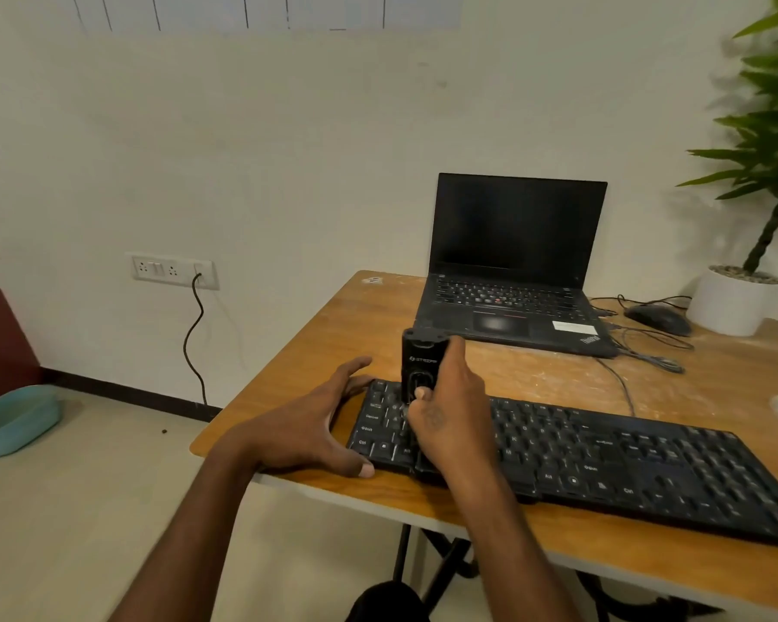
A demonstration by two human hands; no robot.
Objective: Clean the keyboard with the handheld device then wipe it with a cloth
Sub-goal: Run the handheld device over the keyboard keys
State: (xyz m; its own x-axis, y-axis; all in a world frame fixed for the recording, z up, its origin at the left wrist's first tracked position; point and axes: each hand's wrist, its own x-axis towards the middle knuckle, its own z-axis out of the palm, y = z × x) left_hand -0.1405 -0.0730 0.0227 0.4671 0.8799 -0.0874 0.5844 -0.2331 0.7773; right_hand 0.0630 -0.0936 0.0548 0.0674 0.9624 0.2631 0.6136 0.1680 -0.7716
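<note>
Right hand (445, 410) around handheld device (423, 365); nozzle hidden over keyboard (602, 460)

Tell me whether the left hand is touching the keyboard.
Touching. The head view shows the left hand spread around the left end of the keyboard, thumb against its front corner, fingers at the back corner.

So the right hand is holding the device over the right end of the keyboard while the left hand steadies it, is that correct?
Not quite: the head view shows the right hand holding the device over the left end of the keyboard, by the Ctrl and Shift keys. The left hand does steady that end.
</note>
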